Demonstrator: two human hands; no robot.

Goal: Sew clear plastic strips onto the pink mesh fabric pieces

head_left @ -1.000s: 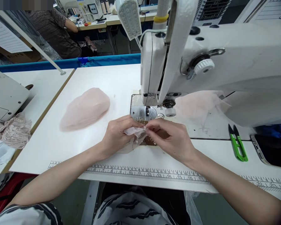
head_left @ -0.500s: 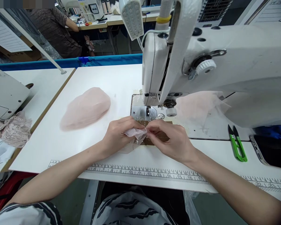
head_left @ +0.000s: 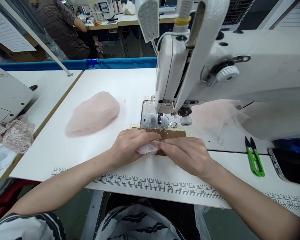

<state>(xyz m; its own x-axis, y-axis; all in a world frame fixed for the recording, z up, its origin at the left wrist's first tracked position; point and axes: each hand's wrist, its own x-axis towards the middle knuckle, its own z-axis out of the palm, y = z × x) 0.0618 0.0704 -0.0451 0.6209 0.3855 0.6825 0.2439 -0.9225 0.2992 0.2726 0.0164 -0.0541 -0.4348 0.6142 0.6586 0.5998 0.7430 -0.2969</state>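
Lies low over the tabletop (head_left: 130, 83), on the near side of the sewing machine (head_left: 265, 63); emerges from beneath the left hand (head_left: 128, 145) (nearer, with fingers closed on it) toward the right hand (head_left: 187, 155), with fingertips pinching the far end; runs roughly sideways as bunched sheer fabric (head_left: 148, 147), pointing right.

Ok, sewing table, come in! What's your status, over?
Left hand holding sheer pale fabric; right hand at its edge, grip hidden. Fabric on the near side of the needle plate. Green snips off right, clear of both hands.
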